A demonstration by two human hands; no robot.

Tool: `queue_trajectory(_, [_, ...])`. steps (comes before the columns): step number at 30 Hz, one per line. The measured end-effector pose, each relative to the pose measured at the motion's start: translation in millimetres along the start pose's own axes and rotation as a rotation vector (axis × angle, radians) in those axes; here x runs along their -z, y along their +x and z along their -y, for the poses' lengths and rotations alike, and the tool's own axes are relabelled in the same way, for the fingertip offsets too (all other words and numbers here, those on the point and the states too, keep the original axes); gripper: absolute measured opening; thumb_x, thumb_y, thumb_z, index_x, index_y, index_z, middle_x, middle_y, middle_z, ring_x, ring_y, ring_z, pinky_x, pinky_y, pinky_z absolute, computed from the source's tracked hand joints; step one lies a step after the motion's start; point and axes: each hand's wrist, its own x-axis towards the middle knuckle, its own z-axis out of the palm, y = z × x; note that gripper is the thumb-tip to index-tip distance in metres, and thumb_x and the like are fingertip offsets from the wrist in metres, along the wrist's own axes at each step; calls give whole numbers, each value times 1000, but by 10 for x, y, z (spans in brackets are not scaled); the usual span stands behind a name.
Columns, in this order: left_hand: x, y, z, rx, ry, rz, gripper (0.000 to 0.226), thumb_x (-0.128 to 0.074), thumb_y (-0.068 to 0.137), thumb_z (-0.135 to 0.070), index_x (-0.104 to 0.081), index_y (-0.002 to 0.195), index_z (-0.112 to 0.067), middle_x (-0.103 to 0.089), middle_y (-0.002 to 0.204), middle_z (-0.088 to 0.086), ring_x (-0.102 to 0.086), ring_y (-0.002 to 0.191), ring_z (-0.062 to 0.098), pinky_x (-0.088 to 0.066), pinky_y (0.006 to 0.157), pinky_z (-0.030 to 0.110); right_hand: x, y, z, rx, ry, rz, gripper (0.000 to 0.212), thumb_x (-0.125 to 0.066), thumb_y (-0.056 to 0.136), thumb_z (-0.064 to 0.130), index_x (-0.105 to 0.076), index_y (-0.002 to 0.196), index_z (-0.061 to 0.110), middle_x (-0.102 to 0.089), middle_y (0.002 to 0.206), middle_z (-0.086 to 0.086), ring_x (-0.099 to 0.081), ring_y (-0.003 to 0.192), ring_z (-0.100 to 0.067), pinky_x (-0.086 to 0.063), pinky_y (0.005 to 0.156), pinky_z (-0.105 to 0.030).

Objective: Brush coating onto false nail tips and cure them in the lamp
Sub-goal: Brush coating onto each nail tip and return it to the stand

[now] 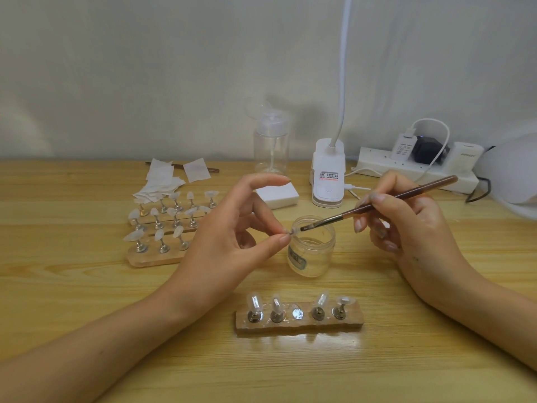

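Observation:
My left hand (232,228) pinches a small nail-tip holder (294,231) between thumb and a finger, just above the rim of a clear jar (312,251). In my right hand (406,225) I hold a brown brush (377,200) like a pen, its bristles touching the nail tip. Near the table's front edge lies a wooden stand (299,318) with several tips on metal pegs and one bare socket in the middle. To the left, more wooden stands (162,228) carry several pale nail tips. The white curing lamp (511,175) shows at the right edge.
At the back of the table are a clear pump bottle (270,141), a white clip lamp (328,173), a power strip (412,164) with plugs, a white block (279,196), a pile of wipes (165,178) and a second brush (213,170).

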Motion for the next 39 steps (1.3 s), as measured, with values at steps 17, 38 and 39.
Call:
queue_trajectory(17, [-6,5,-13,-19,52,-17,55,-75,87,-5,-55,130,-34,-69,86,-6,-69,85,13,-51,61,41,-41,11,12,-54,20,54,20,-58,92,26,-59,72,26,-65,68,-7,-39,51,-7,-32,41,-15])
queue_trajectory(38, [-3,-2,-1,-28,65,-5,50,-75,89,-6,-58,126,-34,-69,87,-5,-68,86,13,-49,60,40,-34,30,-7,-87,40,-1,22,-53,88,24,-57,66,28,-62,64,-4,-39,49,-5,-27,40,-16])
queue_trajectory(39, [-5,-4,-4,-30,67,-5,50,-75,89,-6,-58,126,-34,-69,87,-5,-68,86,13,-50,60,39,-30,32,-2,-72,55,1,23,-52,88,23,-58,66,29,-62,64,-3,-39,49,-5,-26,40,-16])
